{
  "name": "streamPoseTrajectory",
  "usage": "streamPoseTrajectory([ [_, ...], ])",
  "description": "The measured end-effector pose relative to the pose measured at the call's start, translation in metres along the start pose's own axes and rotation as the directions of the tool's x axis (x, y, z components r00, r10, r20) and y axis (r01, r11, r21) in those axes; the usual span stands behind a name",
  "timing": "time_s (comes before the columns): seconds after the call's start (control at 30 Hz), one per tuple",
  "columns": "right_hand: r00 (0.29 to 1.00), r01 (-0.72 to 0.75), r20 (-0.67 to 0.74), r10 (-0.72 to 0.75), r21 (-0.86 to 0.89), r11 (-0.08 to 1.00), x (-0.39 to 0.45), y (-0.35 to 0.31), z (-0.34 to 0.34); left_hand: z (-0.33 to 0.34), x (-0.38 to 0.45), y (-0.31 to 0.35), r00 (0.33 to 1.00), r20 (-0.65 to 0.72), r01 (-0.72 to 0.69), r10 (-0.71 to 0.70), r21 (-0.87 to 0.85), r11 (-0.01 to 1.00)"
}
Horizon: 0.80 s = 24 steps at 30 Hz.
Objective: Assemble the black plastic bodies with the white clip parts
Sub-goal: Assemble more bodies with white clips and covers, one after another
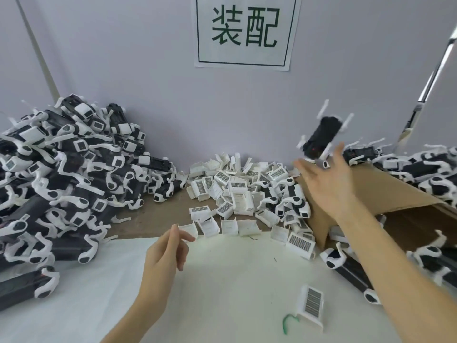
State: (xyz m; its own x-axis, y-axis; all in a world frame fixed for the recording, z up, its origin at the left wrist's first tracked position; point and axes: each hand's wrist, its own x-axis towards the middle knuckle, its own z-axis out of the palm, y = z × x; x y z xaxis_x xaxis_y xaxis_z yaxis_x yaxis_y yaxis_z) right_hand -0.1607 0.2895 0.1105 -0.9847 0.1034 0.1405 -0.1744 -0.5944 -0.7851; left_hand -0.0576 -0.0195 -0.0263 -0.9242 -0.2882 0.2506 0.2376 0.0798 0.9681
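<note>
A barcoded white clip part (312, 304) is lying alone on the counter (222, 280) nearest the viewer. The left hand (164, 253) is hovering, fingers loosely curled and holding nothing, just short of the clip row (220, 227). Farther off, the right hand (326, 179) is spreading its fingers beneath an airborne assembled black body (320, 138), long axis tilted steeply. The wall sign (244, 28) is reading "装配".

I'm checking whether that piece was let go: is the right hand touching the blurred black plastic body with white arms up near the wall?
Apart. The head view shows the black body airborne above the open right hand.
</note>
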Motion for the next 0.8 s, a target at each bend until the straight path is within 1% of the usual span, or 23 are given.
streamPoseTrajectory([
  [0.03, 0.999, -0.041, -0.028, 0.044, 0.121, 0.992, 0.007, -0.011, -0.004, 0.000, 0.000, 0.000, 1.000, 0.020, -0.007, 0.007, 0.012, 1.000],
  [0.07, 0.996, -0.080, -0.024, 0.082, 0.093, 0.992, 0.010, -0.014, -0.008, 0.001, 0.000, 0.000, 0.999, 0.044, -0.017, 0.016, 0.024, 1.000],
  [0.13, 0.989, -0.140, 0.029, 0.146, -0.152, 0.978, 0.000, 0.004, -0.015, 0.003, -0.002, 0.001, 0.995, 0.088, -0.042, 0.037, 0.062, 0.997],
  [0.17, 0.983, -0.148, 0.071, 0.168, -0.233, 0.961, -0.009, 0.021, -0.019, 0.004, -0.004, 0.001, 0.993, 0.110, -0.050, 0.041, 0.078, 0.996],
  [0.2, 0.976, -0.157, 0.105, 0.190, -0.264, 0.952, -0.021, 0.040, -0.022, 0.005, -0.005, 0.001, 0.990, 0.131, -0.054, 0.042, 0.091, 0.994],
  [0.27, 0.965, -0.196, 0.123, 0.232, -0.250, 0.948, -0.045, 0.076, -0.026, 0.006, -0.008, 0.002, 0.986, 0.161, -0.069, 0.047, 0.133, 0.989],
  [0.3, 0.961, -0.211, 0.127, 0.247, -0.245, 0.946, -0.056, 0.092, -0.025, 0.006, -0.009, 0.003, 0.985, 0.165, -0.086, 0.057, 0.174, 0.981],
  [0.37, 0.949, -0.226, 0.156, 0.275, -0.277, 0.934, -0.072, 0.118, -0.022, 0.008, -0.008, 0.005, 0.983, 0.157, -0.139, 0.092, 0.320, 0.937],
  [0.43, 0.943, -0.199, 0.181, 0.279, -0.367, 0.909, -0.083, 0.136, -0.020, 0.008, -0.003, 0.003, 0.981, 0.128, -0.188, 0.145, 0.462, 0.867],
  [0.5, 0.939, -0.166, 0.205, 0.276, -0.433, 0.886, -0.088, 0.147, -0.017, 0.008, 0.009, -0.001, 0.973, 0.093, -0.225, 0.209, 0.553, 0.802],
  [0.53, 0.935, -0.155, 0.216, 0.280, -0.461, 0.874, -0.090, 0.149, -0.016, 0.006, 0.019, -0.005, 0.969, 0.097, -0.238, 0.228, 0.617, 0.750],
  [0.57, 0.931, -0.144, 0.229, 0.284, -0.483, 0.863, -0.091, 0.151, -0.014, 0.003, 0.033, -0.008, 0.965, 0.120, -0.249, 0.233, 0.698, 0.671],
  [0.63, 0.924, -0.128, 0.249, 0.290, -0.513, 0.849, -0.092, 0.152, -0.013, -0.005, 0.071, -0.015, 0.964, 0.198, -0.261, 0.180, 0.840, 0.476],
  [0.7, 0.919, -0.127, 0.252, 0.303, -0.537, 0.834, -0.092, 0.151, -0.013, -0.012, 0.114, -0.015, 0.972, 0.222, -0.235, 0.076, 0.913, 0.335],
  [0.73, 0.919, -0.128, 0.250, 0.305, -0.543, 0.830, -0.092, 0.151, -0.013, -0.014, 0.136, -0.014, 0.977, 0.212, -0.214, 0.039, 0.936, 0.280],
  [0.77, 0.919, -0.128, 0.247, 0.306, -0.548, 0.826, -0.092, 0.150, -0.013, -0.016, 0.156, -0.014, 0.981, 0.191, -0.188, 0.012, 0.950, 0.250],
  [0.8, 0.920, -0.130, 0.243, 0.309, -0.553, 0.823, -0.092, 0.150, -0.012, -0.017, 0.174, -0.017, 0.986, 0.167, -0.158, -0.014, 0.955, 0.249],
])
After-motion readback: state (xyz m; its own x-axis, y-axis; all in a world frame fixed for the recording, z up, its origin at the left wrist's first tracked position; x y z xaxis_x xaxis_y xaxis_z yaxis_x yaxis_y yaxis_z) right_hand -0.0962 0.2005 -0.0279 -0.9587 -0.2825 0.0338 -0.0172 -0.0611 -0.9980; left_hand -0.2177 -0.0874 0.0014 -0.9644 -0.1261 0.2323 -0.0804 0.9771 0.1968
